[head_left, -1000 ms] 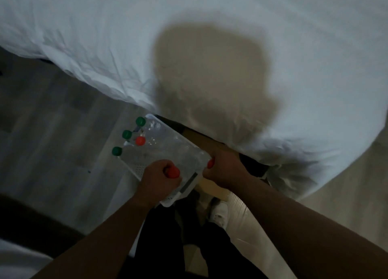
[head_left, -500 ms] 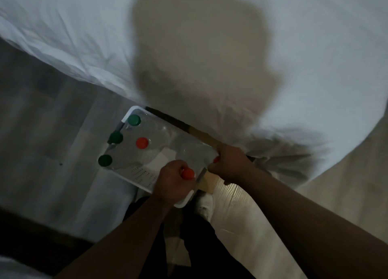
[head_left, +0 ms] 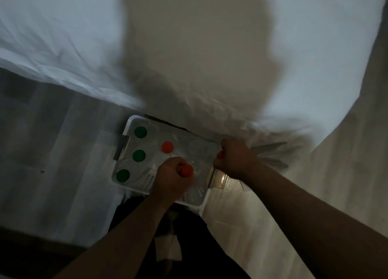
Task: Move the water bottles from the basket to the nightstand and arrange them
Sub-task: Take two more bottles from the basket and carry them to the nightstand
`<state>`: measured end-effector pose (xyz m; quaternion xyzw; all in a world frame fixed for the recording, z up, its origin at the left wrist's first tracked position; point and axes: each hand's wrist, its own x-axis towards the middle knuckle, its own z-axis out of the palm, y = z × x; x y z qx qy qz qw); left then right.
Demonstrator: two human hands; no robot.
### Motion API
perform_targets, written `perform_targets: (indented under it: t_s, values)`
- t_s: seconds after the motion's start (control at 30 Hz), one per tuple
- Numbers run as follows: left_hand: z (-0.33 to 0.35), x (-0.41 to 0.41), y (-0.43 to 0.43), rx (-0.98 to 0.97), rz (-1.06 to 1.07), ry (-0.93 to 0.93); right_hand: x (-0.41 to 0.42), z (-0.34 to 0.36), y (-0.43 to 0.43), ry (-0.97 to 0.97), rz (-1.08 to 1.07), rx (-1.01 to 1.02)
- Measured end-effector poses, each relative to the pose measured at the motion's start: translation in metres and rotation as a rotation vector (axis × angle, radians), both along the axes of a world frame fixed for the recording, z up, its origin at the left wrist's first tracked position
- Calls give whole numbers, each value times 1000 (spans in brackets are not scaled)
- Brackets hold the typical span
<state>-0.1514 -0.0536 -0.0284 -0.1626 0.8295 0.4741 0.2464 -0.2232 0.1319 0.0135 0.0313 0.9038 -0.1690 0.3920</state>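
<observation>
- Beside the bed, on the floor, sits the white perforated plastic basket [head_left: 134,179], holding clear water bottles seen from above as coloured caps.
- Change noted: over the last second the basket has come to sit lower and more central in the head view, its whole rim now showing, and the camera looks more squarely down on it. Both hands have kept their places on the red-capped bottles throughout.
- The left hand [head_left: 171,179] is closed in a fist round the neck of the red-capped bottle at the near edge [head_left: 186,169], cap showing past the fingers.
- The right hand [head_left: 236,157] is closed round a second red-capped bottle at the basket's right end [head_left: 219,154]; only a sliver of the cap shows.
- Neither bottle appears to have cleared the basket; whether they are lifted off its floor cannot be told.
- Standing untouched in the basket: the three green-capped bottles [head_left: 139,155] in a row along the left side, and a third red-capped bottle [head_left: 167,147] near the middle.
- Judgement: the task is at its start, with two bottles gripped for a first carry and four to follow.
- Surface: a pale wood-grain floor [head_left: 52,152], with a glossy reflection just right of the basket.
- Room: dim; the white rumpled bed sheet [head_left: 63,37] fills the upper view, crossed by the person's shadow. The nightstand is not in view.
</observation>
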Motion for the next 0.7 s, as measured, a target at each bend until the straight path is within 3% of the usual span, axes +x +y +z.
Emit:
perform_targets:
  t_s: [0.23,0.43,0.7]
  values:
    - [23,-3,-25,-97,-27,185,11,0,-17,161,-41,-89]
    - [35,-7,-47,-80,-62,102,15,-18,-30,105,-107,-164]
    - [8,0,-44,-70,-77,71,24,-40,-13,89,-148,-44]
